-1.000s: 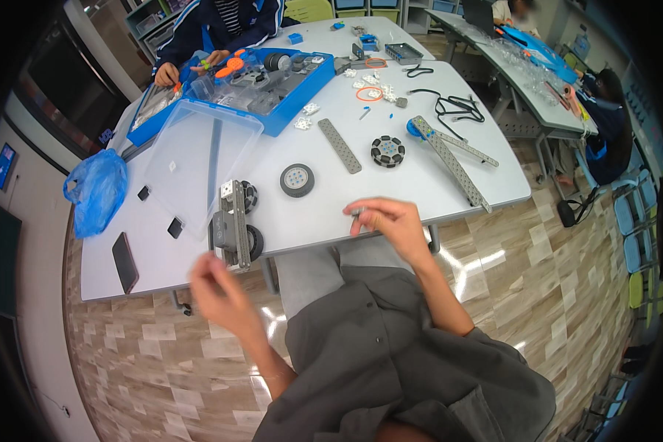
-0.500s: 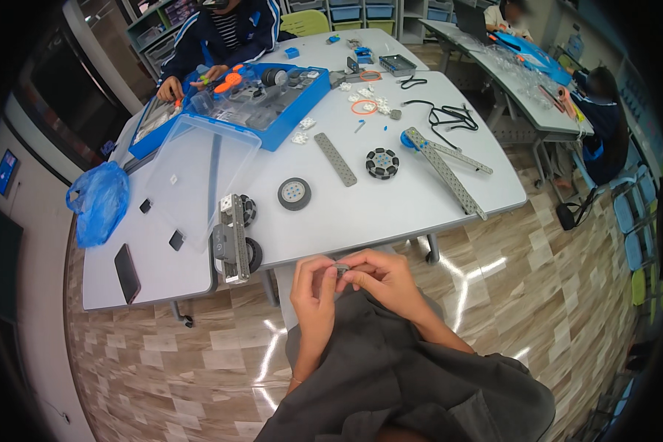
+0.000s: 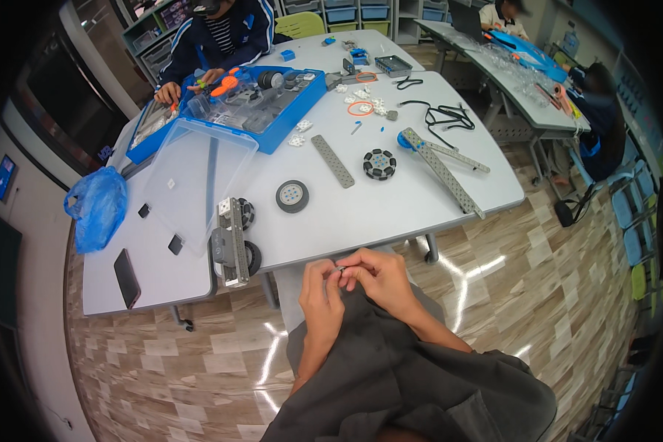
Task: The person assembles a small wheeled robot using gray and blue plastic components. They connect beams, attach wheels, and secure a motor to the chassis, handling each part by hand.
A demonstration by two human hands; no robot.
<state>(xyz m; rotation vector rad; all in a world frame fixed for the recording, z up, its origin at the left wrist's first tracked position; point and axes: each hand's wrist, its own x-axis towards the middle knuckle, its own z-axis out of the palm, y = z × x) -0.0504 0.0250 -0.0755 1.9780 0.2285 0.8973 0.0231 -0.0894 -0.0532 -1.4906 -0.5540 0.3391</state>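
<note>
My left hand (image 3: 321,295) and my right hand (image 3: 379,276) meet above my lap, just off the table's near edge. Both are closed, their fingertips pinching a small grey piece (image 3: 340,269) between them. Most of that piece is covered by the fingers, so its exact kind does not show. On the table beyond lie a wheel with a dark tyre (image 3: 292,197), a black roller wheel (image 3: 379,165) and a flat grey perforated beam (image 3: 333,161). Left of my hands, a grey beam assembly with a motor and wheels (image 3: 232,243) stands at the table's edge.
A blue kit box (image 3: 291,110) with a clear lid (image 3: 199,173) lies before a person (image 3: 217,44) across the white table. A jointed beam (image 3: 446,173), black cables (image 3: 446,118) and white connectors (image 3: 361,96) are spread right. A phone (image 3: 127,278) and blue plastic bag (image 3: 96,206) are left.
My fingers have shifted around the small grey piece, and the right hand has turned, its fingertips now covering more of the piece. The things on the table stay in place.
</note>
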